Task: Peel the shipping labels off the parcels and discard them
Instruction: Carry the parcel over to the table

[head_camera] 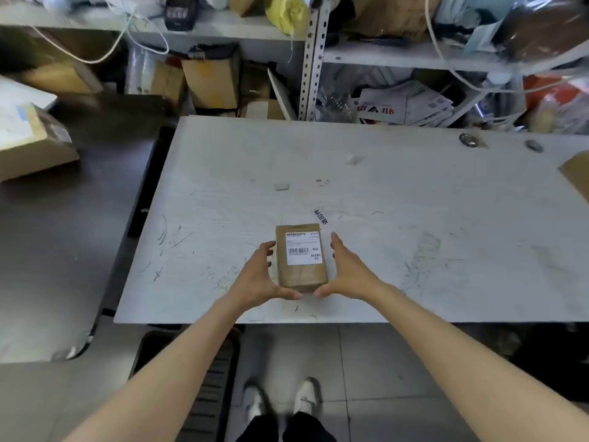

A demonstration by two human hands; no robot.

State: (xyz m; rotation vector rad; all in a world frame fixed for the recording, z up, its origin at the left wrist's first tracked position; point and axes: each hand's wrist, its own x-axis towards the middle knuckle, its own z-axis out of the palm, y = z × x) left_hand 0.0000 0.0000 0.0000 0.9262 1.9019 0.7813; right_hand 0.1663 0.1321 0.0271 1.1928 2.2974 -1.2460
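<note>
Fingers [266,248] of my left hand [256,277] are loosely curved along the left side of the parcel [301,277]. A thin gap shows, and I cannot tell if the tips touch. Left thumb runs along the near edge, with its tip at the near left corner, and looks to be touching. Right hand [349,274] mirrors it on the parcel's right side. Its fingers [336,242] are straight, held together and apart from the side wall, with the thumb tip at the near right corner. Neither hand is closed round anything; both are spread wide, flanking the box.

Parcel is a small brown cardboard box lying flat on the white table [414,193], lower centre of frame, near the table's front edge. Shipping label [303,248] is stuck flat on the far half of its top face: white, with a barcode and "MX" print.

Printed scrap [321,216] lies on the table just beyond the parcel's far right corner, apart from it. Two small pale bits [282,186] sit further up, mid-frame. Two round metal pieces [468,139] are at the table's far right. A cardboard corner [577,177] pokes in at the right edge of frame. Another labelled box [28,141] is at upper left on a dark surface. Cluttered shelving [314,59] runs across the top. My shoes [306,397] are at bottom centre on grey tiles, beside a black crate [207,378].
</note>
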